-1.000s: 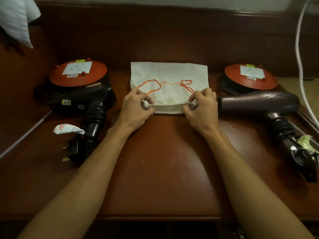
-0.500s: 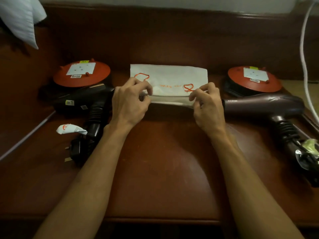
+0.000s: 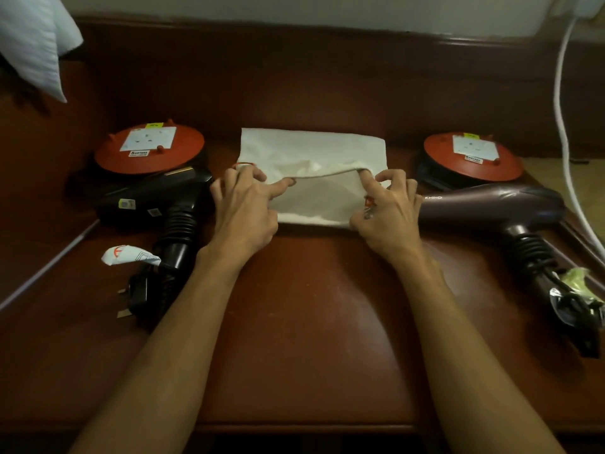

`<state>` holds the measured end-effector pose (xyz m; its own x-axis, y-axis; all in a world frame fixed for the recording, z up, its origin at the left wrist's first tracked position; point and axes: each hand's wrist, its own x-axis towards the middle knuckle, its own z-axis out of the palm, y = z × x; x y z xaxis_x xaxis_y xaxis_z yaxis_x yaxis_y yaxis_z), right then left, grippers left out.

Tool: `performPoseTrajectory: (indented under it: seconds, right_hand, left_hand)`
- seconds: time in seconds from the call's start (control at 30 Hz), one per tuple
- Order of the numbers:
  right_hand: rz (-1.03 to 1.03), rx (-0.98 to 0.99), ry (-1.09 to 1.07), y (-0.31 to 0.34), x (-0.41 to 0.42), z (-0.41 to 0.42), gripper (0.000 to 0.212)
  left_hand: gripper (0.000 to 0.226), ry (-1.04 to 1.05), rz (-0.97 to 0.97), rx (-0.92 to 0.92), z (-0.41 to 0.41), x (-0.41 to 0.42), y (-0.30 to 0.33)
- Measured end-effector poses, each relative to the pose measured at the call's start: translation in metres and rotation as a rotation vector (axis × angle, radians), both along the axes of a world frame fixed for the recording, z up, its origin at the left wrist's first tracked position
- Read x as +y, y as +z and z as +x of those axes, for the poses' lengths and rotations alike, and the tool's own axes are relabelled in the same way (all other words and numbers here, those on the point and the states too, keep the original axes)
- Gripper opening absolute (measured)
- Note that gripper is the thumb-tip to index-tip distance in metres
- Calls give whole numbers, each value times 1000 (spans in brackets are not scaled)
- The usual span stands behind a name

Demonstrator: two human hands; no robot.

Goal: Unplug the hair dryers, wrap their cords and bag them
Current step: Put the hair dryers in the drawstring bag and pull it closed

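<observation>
Hands at the mouth of a white cloth bag (image 3: 311, 149), which lies flat at twelve o'clock on the brown tabletop (image 3: 304, 316). Left hand (image 3: 244, 209) grips the bag's left rim, fingers (image 3: 283, 184) curled, index reaching into the opening. Right hand (image 3: 388, 213) pinches the right rim, index and thumb lifting the upper layer so the mouth gapes toward the viewer. Orange drawstring shows at both hands, partly hidden.

Black hair dryer (image 3: 154, 198) lies at ten o'clock, just beside the left hand, handle pointing toward the viewer. Its cord is bundled against the handle and its plug (image 3: 137, 290) rests on the tabletop, prongs out to the left. A white paper tag (image 3: 129, 255) sits beside the handle. Maroon hair dryer (image 3: 491, 208) lies at two o'clock, barrel end close to the right hand; cord wound round its handle, with crinkled plastic (image 3: 579, 283) at the handle's end.

Behind each dryer sits a round orange cord reel with a white socket plate: left reel (image 3: 150, 150), right reel (image 3: 471, 157). White cable (image 3: 561, 126) hangs down at far right. White fabric (image 3: 32, 40) at upper left corner.
</observation>
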<state>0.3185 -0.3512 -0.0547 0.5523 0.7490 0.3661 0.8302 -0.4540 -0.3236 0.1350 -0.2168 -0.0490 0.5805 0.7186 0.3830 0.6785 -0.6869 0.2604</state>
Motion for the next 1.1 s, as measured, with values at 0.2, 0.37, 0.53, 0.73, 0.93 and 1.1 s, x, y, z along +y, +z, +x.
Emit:
performPoseTrajectory:
  seconds: [0.2,0.37,0.53,0.73,0.93,1.1]
  right_hand:
    - [266,-36,-124,2,-9,11,31]
    - [153,17,-138,4,-14,13,44]
    - [166,-45,-120,9,-19,20,32]
    - [164,45,-142,12,-27,25,36]
    - [106,-115,-369,13,-23,22,28]
    - [135,-42,-274,11,-21,19,28]
  left_hand:
    - [30,110,-83,-56,-14,14,1]
    - [41,64,-131,-188,-22,16,10]
    - [61,-16,-206,-112,-30,15,17]
    - [30,95,-158,-368,-26,12,17]
    - [48,234,-9,-246,-24,10,20]
    - [35,363,1,-274,-32,19,18]
